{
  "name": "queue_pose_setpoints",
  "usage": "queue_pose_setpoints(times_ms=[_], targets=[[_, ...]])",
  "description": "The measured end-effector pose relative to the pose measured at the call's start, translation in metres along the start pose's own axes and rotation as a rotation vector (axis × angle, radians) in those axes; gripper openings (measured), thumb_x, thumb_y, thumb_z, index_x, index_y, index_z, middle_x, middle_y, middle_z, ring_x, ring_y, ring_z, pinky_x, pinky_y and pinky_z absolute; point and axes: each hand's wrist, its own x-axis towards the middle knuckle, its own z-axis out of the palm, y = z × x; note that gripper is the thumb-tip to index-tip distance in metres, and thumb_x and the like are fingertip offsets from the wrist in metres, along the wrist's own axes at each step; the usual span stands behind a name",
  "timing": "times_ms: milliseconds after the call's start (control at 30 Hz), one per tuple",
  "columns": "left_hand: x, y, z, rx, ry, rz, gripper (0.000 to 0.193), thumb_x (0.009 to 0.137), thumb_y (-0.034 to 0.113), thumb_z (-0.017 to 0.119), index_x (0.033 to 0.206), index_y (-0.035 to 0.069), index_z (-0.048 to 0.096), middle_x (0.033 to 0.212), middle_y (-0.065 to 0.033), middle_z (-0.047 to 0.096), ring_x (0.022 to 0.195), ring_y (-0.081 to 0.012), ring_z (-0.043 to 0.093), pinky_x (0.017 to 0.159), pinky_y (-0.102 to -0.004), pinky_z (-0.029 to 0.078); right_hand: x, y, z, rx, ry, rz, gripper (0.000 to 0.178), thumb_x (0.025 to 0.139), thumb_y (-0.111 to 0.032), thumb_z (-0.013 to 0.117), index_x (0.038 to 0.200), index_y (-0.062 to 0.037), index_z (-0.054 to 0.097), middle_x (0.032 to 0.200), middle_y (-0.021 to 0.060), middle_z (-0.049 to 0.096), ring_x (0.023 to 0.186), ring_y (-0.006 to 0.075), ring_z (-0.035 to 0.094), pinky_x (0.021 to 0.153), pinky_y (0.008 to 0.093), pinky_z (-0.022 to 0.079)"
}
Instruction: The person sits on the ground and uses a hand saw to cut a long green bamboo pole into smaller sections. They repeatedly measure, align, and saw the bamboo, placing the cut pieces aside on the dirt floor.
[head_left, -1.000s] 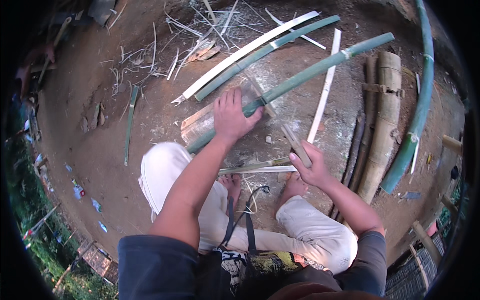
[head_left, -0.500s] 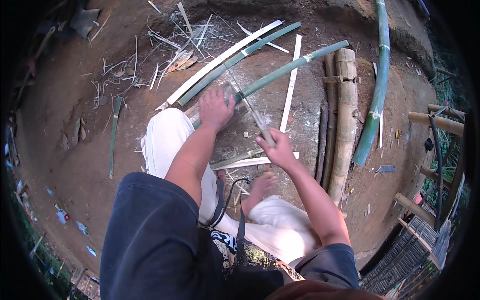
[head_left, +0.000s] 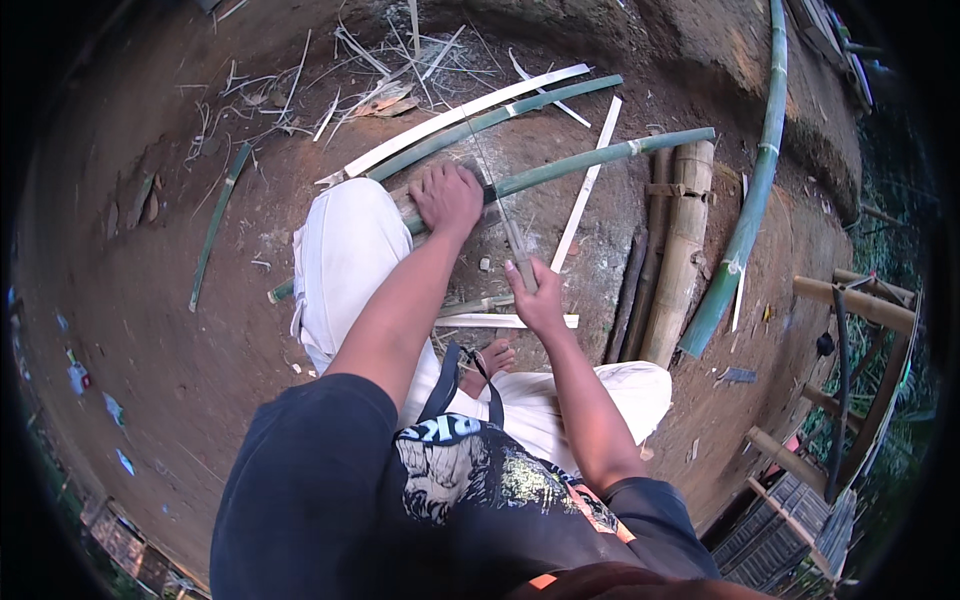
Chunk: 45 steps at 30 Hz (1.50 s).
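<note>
While R hand (head_left: 538,297) is closed round the handle of the thin-bladed tool (head_left: 518,252), thumb laid along the grip, L hand (head_left: 447,198) sits palm-down over the green bamboo pole (head_left: 590,160), knuckles up, fingers pointing away from the body. Can't tell if L fingers wrap the pole or just press it. R forearm runs up & slightly left, elbow bent out near the right knee; L arm reaches fwd past the left knee, straighter. Blade crosses the pole at a dark spot just right of L hand; far end of pole slants up-right over the dry bamboo (head_left: 682,250).

Hard to see: blade is a faint line, tip unclear; cut depth n/a from this angle. Wood block (head_left: 403,195) under the pole is mostly covered by L hand & pale trouser leg (head_left: 350,240). Green end left of that leg, prob same pole, middle hidden. One bare foot (head_left: 490,360) visible.

Surface: brown dirt ground (head_left: 180,380), w/ pale strip (head_left: 470,108) & green strip (head_left: 495,117) lying close together beyond L hand, shavings (head_left: 380,70) further out. Bg right: bamboo frame (head_left: 855,305), slatted panel (head_left: 800,510), greenery, edges dark.
</note>
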Motion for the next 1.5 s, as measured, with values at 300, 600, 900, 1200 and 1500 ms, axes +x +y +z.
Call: queue_pose_setpoints(times_ms=[300, 600, 900, 1200, 1500], targets=[[0.007, -0.009, -0.012, 0.07, -0.144, -0.022, 0.039, 0.1, 0.029, 0.038, 0.1, 0.006, 0.069, 0.109, -0.0157, 0.071, 0.108, -0.0333, 0.063, 0.098, -0.0522, 0.038, 0.011, 0.008, 0.0, 0.041, -0.062, -0.096, 0.025, 0.096, -0.024, 0.067, 0.088, -0.0005, 0.065, 0.065, 0.0155, 0.06, 0.057, 0.0277, 0.059, 0.059, 0.0386, 0.047], [0.021, -0.005, -0.016, 0.145, -0.201, 0.08, 0.041, 0.1, 0.029, 0.037, 0.097, 0.005, 0.07, 0.104, -0.0186, 0.071, 0.099, -0.0353, 0.067, 0.089, -0.0495, 0.044, 0.021, 0.006, 0.01, 0.16, 0.046, -0.132, 0.028, 0.095, -0.025, 0.067, 0.081, -0.0014, 0.064, 0.06, 0.0145, 0.057, 0.053, 0.0263, 0.058, 0.056, 0.0392, 0.046], [0.021, -0.003, -0.014, 0.104, -0.184, 0.06, 0.044, 0.101, 0.03, 0.036, 0.103, 0.003, 0.071, 0.106, -0.019, 0.071, 0.102, -0.0368, 0.067, 0.094, -0.0498, 0.045, 0.021, 0.004, 0.008, 0.18, 0.086, -0.126, 0.031, 0.094, -0.026, 0.069, 0.076, -0.0017, 0.064, 0.056, 0.0108, 0.055, 0.051, 0.017, 0.052, 0.053, 0.0369, 0.043], [0.03, 0.007, -0.012, 0.101, -0.214, -0.058, 0.042, 0.098, 0.029, 0.04, 0.1, 0.004, 0.074, 0.103, -0.0223, 0.072, 0.099, -0.0403, 0.068, 0.093, -0.0527, 0.044, 0.03, 0.006, 0.008, 0.127, 0.156, -0.146, 0.032, 0.093, -0.027, 0.069, 0.076, -0.0005, 0.065, 0.058, 0.013, 0.059, 0.053, 0.0206, 0.059, 0.054, 0.038, 0.046], [0.029, 0.015, -0.013, 0.091, -0.273, -0.263, 0.045, 0.098, 0.034, 0.041, 0.111, 0.003, 0.072, 0.124, -0.0209, 0.066, 0.121, -0.0388, 0.058, 0.107, -0.0523, 0.034, 0.028, 0.001, 0.009, 0.144, 0.134, -0.135, 0.032, 0.093, -0.025, 0.068, 0.073, -0.0004, 0.061, 0.056, 0.0125, 0.057, 0.051, 0.0206, 0.054, 0.053, 0.0387, 0.043]])
